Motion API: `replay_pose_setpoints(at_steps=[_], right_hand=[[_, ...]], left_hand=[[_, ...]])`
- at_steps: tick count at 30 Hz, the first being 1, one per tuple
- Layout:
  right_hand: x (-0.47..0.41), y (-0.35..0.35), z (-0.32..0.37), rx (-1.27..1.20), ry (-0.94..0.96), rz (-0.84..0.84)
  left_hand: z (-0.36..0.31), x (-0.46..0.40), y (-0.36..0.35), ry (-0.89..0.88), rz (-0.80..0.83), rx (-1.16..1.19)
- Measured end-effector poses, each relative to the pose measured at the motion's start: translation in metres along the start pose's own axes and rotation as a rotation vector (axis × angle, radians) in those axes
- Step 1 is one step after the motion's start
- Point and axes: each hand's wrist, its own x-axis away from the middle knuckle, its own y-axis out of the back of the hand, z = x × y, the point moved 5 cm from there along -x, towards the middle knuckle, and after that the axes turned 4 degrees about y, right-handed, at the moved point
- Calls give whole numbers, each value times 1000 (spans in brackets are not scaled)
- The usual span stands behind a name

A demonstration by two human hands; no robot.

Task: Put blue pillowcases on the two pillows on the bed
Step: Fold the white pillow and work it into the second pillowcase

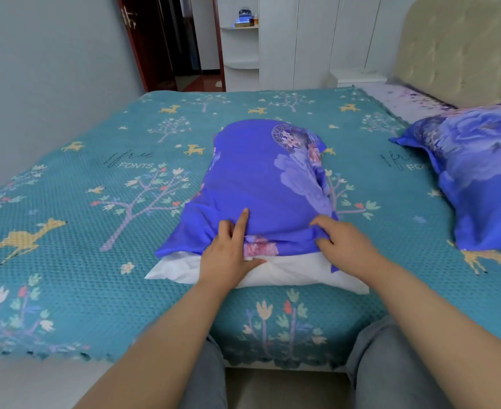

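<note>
So the blue pillowcase (261,184) is mostly on the white pillow (287,274), which pokes out just below both grips. The left hand (228,249) pinches the hem with its index finger straight; the right hand (343,243) bunches the hem in curled fingers. Uneven pulling could twist the case or jam a corner. The other pillow (479,172), off right, looks done.

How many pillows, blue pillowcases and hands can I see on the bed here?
Pillows: 2, the near pillow with its white end still sticking out, and the far pillow fully covered.
Blue pillowcases: 2, the near pillowcase and the one on the far pillow.
Hands: 2, the left hand and the right hand, both at the near pillowcase's open edge.
Total: 6
</note>
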Motion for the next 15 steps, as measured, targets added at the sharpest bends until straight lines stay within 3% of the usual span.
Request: replay_pose_setpoints(at_steps=[2,4,6,9,12,15], right_hand=[[16,-7,0,228,22,108],[27,-12,-3,291,84,108],[31,-10,-23,325,81,38],[37,-3,-64,309,-98,-164],[47,7,-67,-84,-83,-480],[53,16,-47,-567,-81,-655]], left_hand=[[-6,-2,-1,22,19,-34],[-10,-3,-2,20,39,-68],[-9,-4,-1,25,43,-56],[-7,-1,5,29,-4,2],[-9,6,6,46,-30,-3],[-9,7,8,94,-33,-30]])
